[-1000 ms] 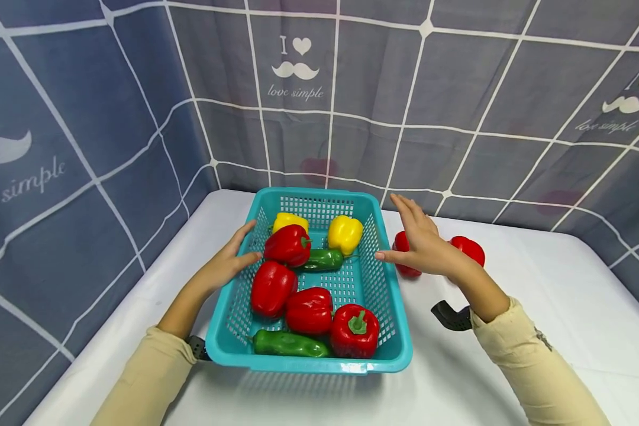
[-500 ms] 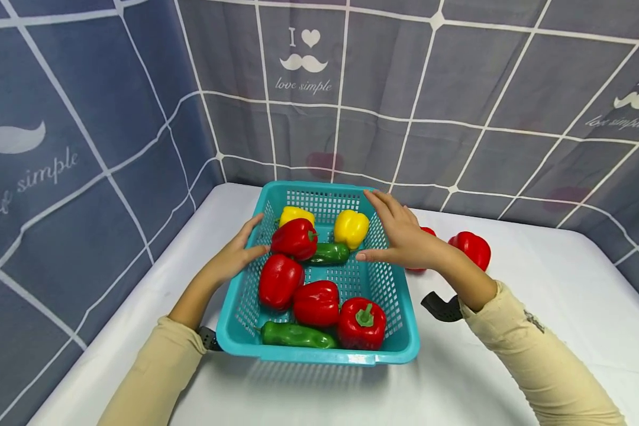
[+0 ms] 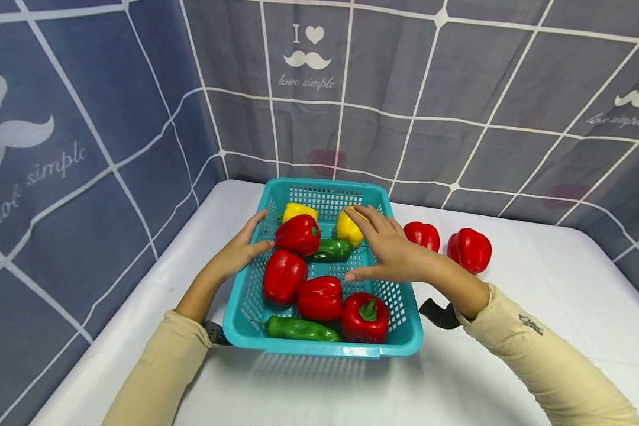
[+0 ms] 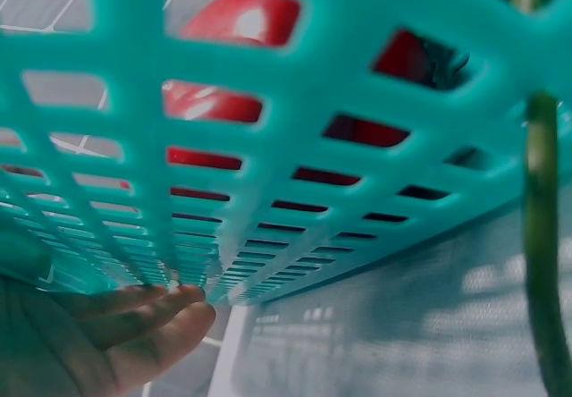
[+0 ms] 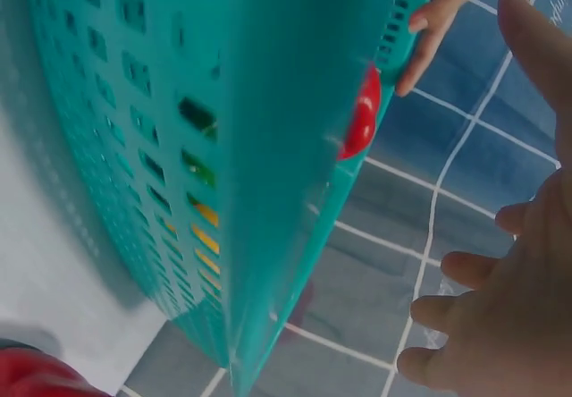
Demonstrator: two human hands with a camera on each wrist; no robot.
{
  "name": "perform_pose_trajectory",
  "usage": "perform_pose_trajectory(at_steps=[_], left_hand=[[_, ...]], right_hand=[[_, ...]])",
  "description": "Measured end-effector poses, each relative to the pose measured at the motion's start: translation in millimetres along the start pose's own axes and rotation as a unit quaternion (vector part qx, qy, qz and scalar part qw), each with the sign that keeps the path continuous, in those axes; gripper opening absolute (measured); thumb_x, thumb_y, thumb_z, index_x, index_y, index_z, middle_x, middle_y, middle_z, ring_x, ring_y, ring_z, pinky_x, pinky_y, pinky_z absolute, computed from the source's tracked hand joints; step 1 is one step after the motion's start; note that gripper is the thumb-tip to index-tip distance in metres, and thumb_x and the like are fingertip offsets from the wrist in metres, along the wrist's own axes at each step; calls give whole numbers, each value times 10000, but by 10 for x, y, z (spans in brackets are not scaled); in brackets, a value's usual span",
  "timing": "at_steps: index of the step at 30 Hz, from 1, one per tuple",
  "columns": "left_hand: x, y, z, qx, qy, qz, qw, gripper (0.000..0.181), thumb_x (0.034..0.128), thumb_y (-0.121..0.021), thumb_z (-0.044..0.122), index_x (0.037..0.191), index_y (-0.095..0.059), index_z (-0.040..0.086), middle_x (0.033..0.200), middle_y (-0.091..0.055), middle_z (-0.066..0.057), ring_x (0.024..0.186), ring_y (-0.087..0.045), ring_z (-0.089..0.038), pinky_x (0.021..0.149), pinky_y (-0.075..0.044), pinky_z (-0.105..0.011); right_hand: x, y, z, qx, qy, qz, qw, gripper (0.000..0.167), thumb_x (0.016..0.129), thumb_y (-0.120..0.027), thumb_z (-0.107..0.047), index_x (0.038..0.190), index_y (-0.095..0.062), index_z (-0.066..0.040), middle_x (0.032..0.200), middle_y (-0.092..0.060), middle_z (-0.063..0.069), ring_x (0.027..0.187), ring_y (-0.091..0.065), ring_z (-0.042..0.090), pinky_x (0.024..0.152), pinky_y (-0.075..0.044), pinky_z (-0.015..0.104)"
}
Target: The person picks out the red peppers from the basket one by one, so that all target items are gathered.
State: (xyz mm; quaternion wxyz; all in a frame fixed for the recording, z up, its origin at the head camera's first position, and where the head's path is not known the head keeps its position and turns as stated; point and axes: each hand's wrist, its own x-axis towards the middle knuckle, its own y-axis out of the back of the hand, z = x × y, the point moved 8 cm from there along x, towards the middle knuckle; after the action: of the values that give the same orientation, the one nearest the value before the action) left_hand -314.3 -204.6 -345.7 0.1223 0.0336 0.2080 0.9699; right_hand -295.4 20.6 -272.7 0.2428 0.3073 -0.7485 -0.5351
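Note:
My left hand rests at the left rim of a turquoise basket, its thumb over the edge. In the left wrist view its straight fingers lie against the outside of the slotted wall. My right hand hovers over the basket's right side, fingers spread and holding nothing; it partly hides a yellow bell pepper. Several red bell peppers are in the basket, with another yellow bell pepper at the back. A green pepper lies along the front, and a darker green pepper further back.
Two red bell peppers, one nearer and one farther right, sit on the white tabletop outside the basket. A grey checked cloth hangs behind, and a blue one at the left.
My right hand has moved left from beside the basket to above its inside, uncovering the red bell peppers outside. My left hand stays at the left rim. The view has shifted slightly.

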Motion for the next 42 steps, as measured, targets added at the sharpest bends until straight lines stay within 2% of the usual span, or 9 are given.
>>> perform_pose_trajectory(at_steps=[6, 14, 21, 29, 35, 42], left_hand=[[10, 6, 3, 9, -41, 33, 10000, 708, 884, -446, 151, 1468, -52, 75, 1495, -130, -205, 1293, -288, -423, 919, -406, -559], [1, -13, 6, -10, -64, 28, 10000, 710, 883, -444, 151, 1466, -48, 64, 1501, -109, -204, 1324, -226, -420, 963, -354, -576], [5, -10, -3, 20, 12, 47, 10000, 717, 877, -450, 161, 1469, -54, 75, 1508, -99, -192, 1323, -226, -429, 943, -365, -583], [8, -15, 4, -22, 29, 35, 10000, 719, 873, -452, 163, 1469, -58, 84, 1509, -105, -183, 1320, -238, -418, 944, -369, -577], [22, -23, -4, -52, 96, 21, 9999, 716, 875, -458, 174, 1472, -67, 110, 1500, -141, -183, 1289, -301, -417, 908, -416, -549], [-1, -15, 8, -20, 61, 54, 10000, 716, 874, -463, 169, 1470, -71, 104, 1497, -152, -187, 1285, -312, -416, 909, -417, -550]], right_hand=[[-14, -2, -102, -168, 87, -104, 9998, 1076, 686, -678, -550, 1474, -48, -174, 1515, -80, 104, 1382, -85, 324, 1072, -114, 602], [63, -15, -295, -206, 207, -306, 9991, 1061, 708, -678, -525, 1477, -34, -178, 1508, -100, 103, 1383, -82, 292, 1070, -78, 621], [189, -114, -404, -356, 235, -417, 9982, 1040, 723, -663, -530, 1476, -36, -183, 1509, -120, 104, 1385, -98, 282, 1076, -76, 612], [300, -221, -458, -373, 352, -524, 9973, 1035, 726, -665, -525, 1473, -63, -138, 1506, -121, 118, 1381, -106, 303, 1061, -119, 626], [383, -332, -473, -361, 383, -723, 9960, 1025, 741, -639, -543, 1476, -44, -148, 1505, -113, 125, 1383, -94, 322, 1057, -118, 634], [451, -466, -533, -462, 456, -1005, 9928, 1021, 749, -634, -538, 1475, -30, -149, 1512, -105, 130, 1382, -92, 343, 1066, -114, 621]])
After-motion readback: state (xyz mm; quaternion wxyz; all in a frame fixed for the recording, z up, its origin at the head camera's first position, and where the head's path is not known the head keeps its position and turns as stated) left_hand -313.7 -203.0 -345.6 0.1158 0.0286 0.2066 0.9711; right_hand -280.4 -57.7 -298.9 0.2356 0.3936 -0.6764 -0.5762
